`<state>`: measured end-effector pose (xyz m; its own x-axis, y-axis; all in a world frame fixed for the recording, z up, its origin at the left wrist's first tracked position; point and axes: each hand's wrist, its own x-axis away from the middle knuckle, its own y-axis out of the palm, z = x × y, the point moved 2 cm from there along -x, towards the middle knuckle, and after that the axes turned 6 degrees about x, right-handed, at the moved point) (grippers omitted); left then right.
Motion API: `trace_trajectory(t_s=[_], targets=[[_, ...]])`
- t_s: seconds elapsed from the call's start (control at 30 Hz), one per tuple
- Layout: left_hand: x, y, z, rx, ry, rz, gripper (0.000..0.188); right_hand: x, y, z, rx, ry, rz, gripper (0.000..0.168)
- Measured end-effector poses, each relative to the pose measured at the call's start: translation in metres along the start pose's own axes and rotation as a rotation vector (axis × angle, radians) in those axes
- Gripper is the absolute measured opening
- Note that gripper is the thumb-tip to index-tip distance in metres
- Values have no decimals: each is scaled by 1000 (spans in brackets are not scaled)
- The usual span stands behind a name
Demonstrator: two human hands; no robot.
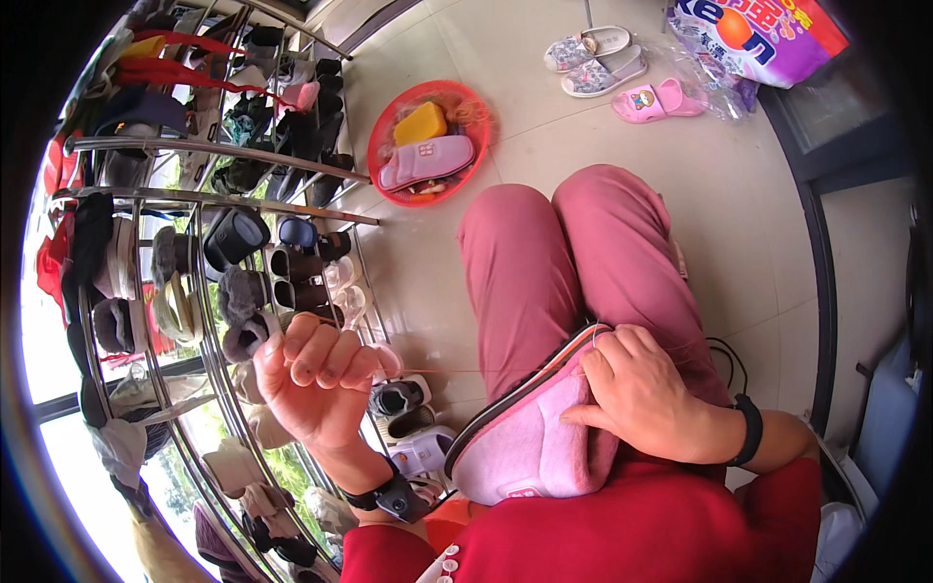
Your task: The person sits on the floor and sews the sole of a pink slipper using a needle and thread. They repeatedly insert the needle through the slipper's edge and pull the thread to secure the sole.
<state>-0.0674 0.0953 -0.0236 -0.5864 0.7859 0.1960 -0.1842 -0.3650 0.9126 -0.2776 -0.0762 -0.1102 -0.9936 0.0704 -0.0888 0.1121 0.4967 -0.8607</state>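
Note:
A pink cloth slipper with a dark-edged sole (532, 444) lies tilted across my lap, against my red top. My right hand (638, 386) grips the slipper's upper edge near the heel, thumb on the pink fabric. A small curved wire or needle (596, 335) stands at the fingertips there; its exact kind is hard to tell. My left hand (321, 372) is raised to the left, fingers curled around a thin reddish thread (452, 371) that runs taut across to the slipper.
Metal shoe racks (219, 149) full of shoes stand along the left. Ahead on the tiled floor is a red basin (482, 157) holding a pink slipper (430, 162) and a yellow object (420, 124). Grey patterned shoes (601, 71), a pink sandal (649, 102) and a detergent bag (787, 44) lie farther right.

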Motion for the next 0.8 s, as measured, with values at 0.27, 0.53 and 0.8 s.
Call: trace_trajectory(t_s=[0.27,0.53,0.8], targets=[[-43,-4,14,-2089,726,-102,43,-4,5,-4,62,-53,-24,47],[-78,-10,13,-1481,581,152,46,11,1,13,-175,-104,15,26],[-83,-38,26,-625,260,-107,39,4,-22,40,-1242,241,-61,23]])
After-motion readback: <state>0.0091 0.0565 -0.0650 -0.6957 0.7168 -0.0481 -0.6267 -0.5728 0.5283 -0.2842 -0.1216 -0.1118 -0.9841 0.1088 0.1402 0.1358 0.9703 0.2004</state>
